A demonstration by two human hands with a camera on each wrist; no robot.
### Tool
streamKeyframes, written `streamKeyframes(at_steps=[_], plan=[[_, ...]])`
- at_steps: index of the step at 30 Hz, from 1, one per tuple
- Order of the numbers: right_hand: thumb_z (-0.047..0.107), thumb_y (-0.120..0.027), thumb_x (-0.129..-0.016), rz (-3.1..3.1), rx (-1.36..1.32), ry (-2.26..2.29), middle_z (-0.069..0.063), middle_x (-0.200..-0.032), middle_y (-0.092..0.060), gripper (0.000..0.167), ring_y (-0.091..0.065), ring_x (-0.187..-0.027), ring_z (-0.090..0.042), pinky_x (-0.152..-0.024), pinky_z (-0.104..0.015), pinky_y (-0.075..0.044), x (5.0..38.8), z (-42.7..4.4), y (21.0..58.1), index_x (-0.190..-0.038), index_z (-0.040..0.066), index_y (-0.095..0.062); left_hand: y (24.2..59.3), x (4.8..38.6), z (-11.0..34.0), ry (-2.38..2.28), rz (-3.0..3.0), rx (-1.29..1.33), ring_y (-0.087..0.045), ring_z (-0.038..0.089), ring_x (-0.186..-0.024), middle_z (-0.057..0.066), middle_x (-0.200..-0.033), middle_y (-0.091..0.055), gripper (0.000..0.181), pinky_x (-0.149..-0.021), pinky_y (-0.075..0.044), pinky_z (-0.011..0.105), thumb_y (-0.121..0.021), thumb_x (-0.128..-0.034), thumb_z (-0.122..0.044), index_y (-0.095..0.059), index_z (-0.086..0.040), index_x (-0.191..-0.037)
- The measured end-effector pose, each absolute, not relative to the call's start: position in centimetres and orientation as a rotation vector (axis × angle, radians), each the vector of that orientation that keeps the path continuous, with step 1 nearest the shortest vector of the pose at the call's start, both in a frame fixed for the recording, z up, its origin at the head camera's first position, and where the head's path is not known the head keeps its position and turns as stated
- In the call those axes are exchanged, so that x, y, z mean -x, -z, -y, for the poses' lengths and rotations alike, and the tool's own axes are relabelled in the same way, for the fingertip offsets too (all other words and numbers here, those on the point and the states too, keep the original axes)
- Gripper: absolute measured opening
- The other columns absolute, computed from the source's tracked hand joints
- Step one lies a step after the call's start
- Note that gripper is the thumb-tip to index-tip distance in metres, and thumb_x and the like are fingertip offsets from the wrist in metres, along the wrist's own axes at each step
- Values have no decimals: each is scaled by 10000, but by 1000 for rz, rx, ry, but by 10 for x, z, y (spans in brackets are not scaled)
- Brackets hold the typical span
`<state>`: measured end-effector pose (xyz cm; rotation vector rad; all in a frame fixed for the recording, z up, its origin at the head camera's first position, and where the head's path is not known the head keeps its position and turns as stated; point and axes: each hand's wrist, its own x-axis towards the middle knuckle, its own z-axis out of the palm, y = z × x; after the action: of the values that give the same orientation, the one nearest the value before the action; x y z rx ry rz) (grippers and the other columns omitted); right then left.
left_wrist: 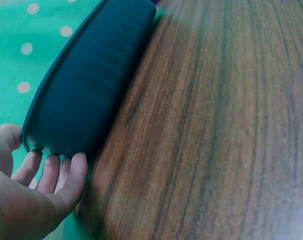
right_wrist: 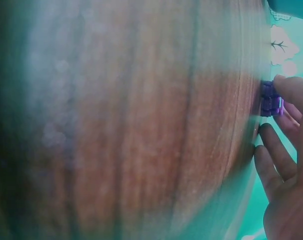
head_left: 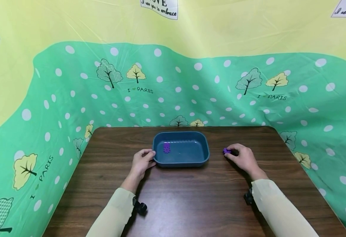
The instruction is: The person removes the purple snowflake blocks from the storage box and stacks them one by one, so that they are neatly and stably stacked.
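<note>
A dark blue rectangular plastic tray point(head_left: 182, 162) stands on the wooden table. My left hand point(head_left: 142, 161) holds its left end, the thumb at the rim; in the left wrist view the fingers point(left_wrist: 51, 172) of that hand touch the outer wall. Inside, toward the tray's left side, is a purple toothed piece point(head_left: 166, 148), like a small gear. To the right of the tray, my right hand point(head_left: 244, 158) pinches another purple toothed piece point(head_left: 227, 150) between thumb and fingers, low over the table. The right wrist view shows this piece point(right_wrist: 270, 99) edge-on at the fingertips.
Brown wood grain covers the tabletop point(head_left: 185, 200). A green and yellow printed cloth point(head_left: 173, 89) hangs behind the table and along both sides. A black wrist-worn device sits at each cuff.
</note>
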<state>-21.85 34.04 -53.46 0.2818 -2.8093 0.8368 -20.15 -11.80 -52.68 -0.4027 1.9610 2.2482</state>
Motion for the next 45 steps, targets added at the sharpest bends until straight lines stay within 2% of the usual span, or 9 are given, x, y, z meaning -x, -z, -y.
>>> streamKeyframes(at_steps=[6, 12, 20, 35, 41, 45], plan=[[223, -819, -889, 2813, -286, -834, -139, -1154, -723, 248, -665, -1078, -365, -919, -588, -548, 219, -341, 534, -1089, 89, -756, 527, 203, 117, -2254, -1948, 409, -664, 194, -911, 29, -964, -646, 330, -867, -637, 450, -716, -955, -128, -649, 30, -1237], [227, -818, -891, 2820, -295, -830, -141, -1166, -718, 259, -656, -1098, -369, -943, -600, -536, 220, -341, 532, -1100, 89, -752, 514, 199, 117, -2244, -1938, 386, -669, 230, -940, 50, -962, -648, 308, -919, -613, 501, -687, -966, -92, -640, 59, -1231], [241, -828, -883, 2827, -295, -833, -146, -1168, -717, 278, -656, -1099, -375, -940, -598, -537, 219, -340, 528, -1102, 88, -753, 525, 204, 116, -2266, -1951, 395, -663, 157, -852, 38, -951, -653, 328, -812, -650, 397, -719, -948, -118, -656, 41, -1228], [224, -814, -896, 2841, -342, -841, -124, -1185, -714, 290, -649, -1127, -357, -932, -586, -546, 228, -343, 511, -1142, 85, -744, 522, 202, 116, -2277, -1948, 403, -665, 130, -819, 32, -936, -652, 291, -805, -652, 415, -711, -945, -96, -662, 40, -1198], [244, -802, -911, 2838, -406, -827, -118, -1208, -707, 326, -654, -1118, -344, -902, -578, -565, 234, -332, 494, -1183, 77, -736, 522, 202, 116, -2275, -1951, 393, -664, 132, -821, 29, -931, -652, 301, -805, -650, 416, -708, -948, -100, -659, 45, -1207], [241, -802, -912, 2845, -437, -840, -111, -1227, -699, 317, -642, -1142, -341, -933, -574, -563, 239, -320, 483, -1190, 105, -732, 523, 203, 116, -2278, -1953, 400, -666, 140, -817, 27, -917, -657, 293, -789, -651, 406, -711, -944, -96, -666, 43, -1198]])
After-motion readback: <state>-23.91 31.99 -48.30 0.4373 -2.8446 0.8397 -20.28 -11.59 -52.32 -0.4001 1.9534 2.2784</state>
